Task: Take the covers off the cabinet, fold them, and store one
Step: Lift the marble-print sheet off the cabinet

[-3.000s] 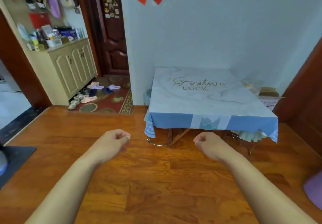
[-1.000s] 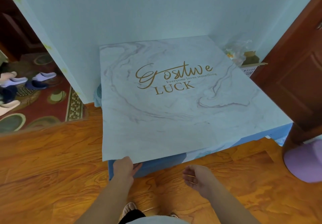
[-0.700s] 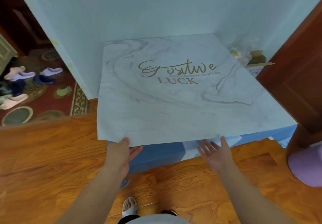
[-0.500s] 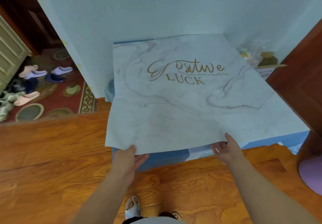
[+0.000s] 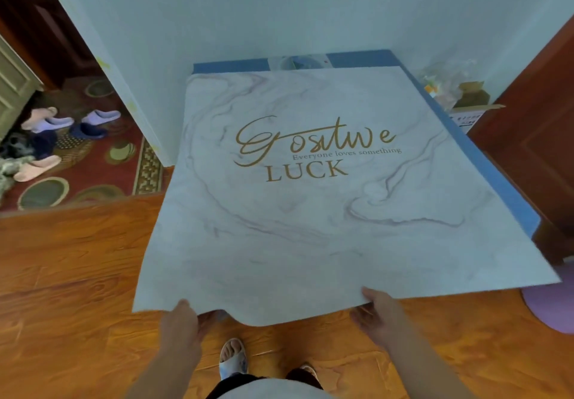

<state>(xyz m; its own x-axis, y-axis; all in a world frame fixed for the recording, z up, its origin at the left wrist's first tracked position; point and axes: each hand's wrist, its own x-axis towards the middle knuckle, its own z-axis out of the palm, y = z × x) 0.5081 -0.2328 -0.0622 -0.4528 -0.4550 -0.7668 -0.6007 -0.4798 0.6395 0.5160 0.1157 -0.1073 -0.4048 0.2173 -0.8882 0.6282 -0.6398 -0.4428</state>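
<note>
A stiff marble-print cover [image 5: 310, 228] with gold "LUCK" lettering lies slid toward me, its near edge hanging off the cabinet over the floor. My left hand [image 5: 181, 321] pinches that near edge left of centre, thumb on top. My right hand [image 5: 377, 311] grips the same edge further right, fingers underneath. Below it a blue cover [image 5: 484, 165] shows as a strip along the back and right side. The cabinet itself is hidden under both covers.
A pale wall [image 5: 279, 10] stands behind the cabinet. A dark wooden door [image 5: 540, 137] is at the right, a cardboard box [image 5: 469, 103] beside it. A purple object [image 5: 553, 308] lies on the wooden floor [image 5: 62, 290]. Slippers [image 5: 46, 141] lie on a red rug at the left.
Both hands have taken hold of the marble cover's near edge and drawn it toward me, baring the blue cover at the back and right.
</note>
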